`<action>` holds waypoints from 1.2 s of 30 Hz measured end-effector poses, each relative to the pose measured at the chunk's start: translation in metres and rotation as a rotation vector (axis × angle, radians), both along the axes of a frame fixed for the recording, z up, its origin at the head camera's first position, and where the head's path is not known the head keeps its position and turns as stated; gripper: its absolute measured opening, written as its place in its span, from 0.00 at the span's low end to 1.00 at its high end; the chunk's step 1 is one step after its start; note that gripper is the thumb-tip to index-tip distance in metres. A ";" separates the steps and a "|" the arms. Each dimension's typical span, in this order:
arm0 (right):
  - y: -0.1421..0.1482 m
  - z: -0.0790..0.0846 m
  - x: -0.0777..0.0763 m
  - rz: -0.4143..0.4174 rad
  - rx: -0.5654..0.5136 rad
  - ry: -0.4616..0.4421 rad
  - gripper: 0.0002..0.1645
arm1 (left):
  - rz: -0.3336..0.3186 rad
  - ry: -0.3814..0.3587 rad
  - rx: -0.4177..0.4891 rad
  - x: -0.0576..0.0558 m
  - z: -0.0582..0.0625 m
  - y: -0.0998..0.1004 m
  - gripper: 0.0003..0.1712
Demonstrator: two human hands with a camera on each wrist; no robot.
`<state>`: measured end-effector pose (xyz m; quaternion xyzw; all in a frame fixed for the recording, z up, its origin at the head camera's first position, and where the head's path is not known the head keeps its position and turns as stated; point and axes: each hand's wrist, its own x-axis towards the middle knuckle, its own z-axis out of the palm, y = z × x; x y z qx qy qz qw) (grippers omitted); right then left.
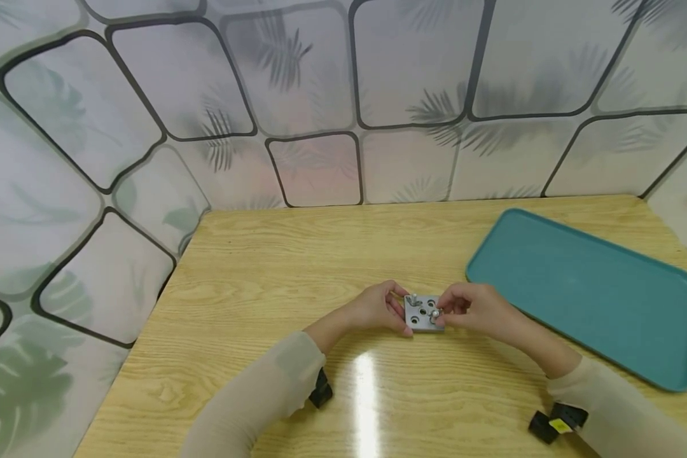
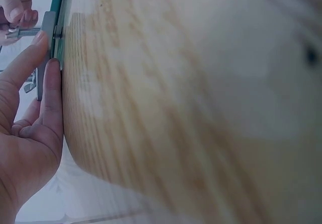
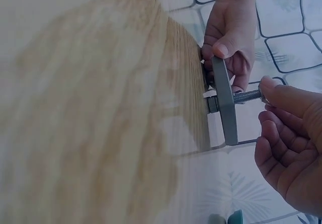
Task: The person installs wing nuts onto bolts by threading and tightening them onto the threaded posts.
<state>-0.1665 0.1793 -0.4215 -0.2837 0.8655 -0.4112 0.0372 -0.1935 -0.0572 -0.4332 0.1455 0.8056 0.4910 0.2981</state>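
Grey metal forms the workpiece: a drilled plate (image 1: 425,320), just right of and below the middle of the head view. Two bolts pass through it, at its upper left and lower right; the other visible holes carry none. On the upper-left bolt, a first wing nut (image 1: 413,299) sits close to the plate, as the left wrist view shows. On the lower-right bolt (image 3: 246,96), a second wing nut (image 1: 435,313) is near the shaft's tip, with bare thread between it and the plate. If you are fastening, both bolts appear placed and most of the second nut's travel is outstanding; the direction of turning cannot be told.

Your left hand (image 1: 378,308) grips the plate's left edge, thumb on the upper face, a finger beneath. Your right hand (image 1: 475,308) is at the plate's right side, thumb and forefinger pinching the second wing nut, the other fingers loosely curled. The plate lies between your hands, over the desk (image 1: 263,267) and left of the blue-green tray (image 1: 595,299); whether the bolt heads touch the desk is unclear.
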 end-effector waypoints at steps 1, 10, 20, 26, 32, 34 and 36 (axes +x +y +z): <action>0.001 0.000 0.001 0.003 0.002 0.001 0.08 | 0.001 -0.002 0.002 0.000 0.000 0.000 0.39; 0.008 0.001 0.007 0.047 -0.014 0.027 0.06 | 0.003 0.009 0.004 -0.001 -0.002 0.001 0.39; 0.009 -0.002 0.001 -0.008 -0.027 0.058 0.08 | 0.002 0.001 0.017 -0.001 -0.003 0.000 0.39; 0.004 0.001 -0.001 0.009 -0.008 0.061 0.11 | 0.005 -0.003 0.009 -0.002 -0.004 0.000 0.39; -0.001 0.002 -0.002 0.001 0.025 -0.009 0.12 | 0.007 -0.007 0.006 -0.002 -0.005 0.000 0.39; -0.002 0.002 -0.002 0.003 0.024 -0.020 0.11 | 0.006 -0.009 0.010 -0.002 -0.005 0.000 0.39; -0.001 0.002 -0.002 0.007 0.016 -0.024 0.11 | 0.007 -0.012 0.013 -0.001 -0.005 0.001 0.39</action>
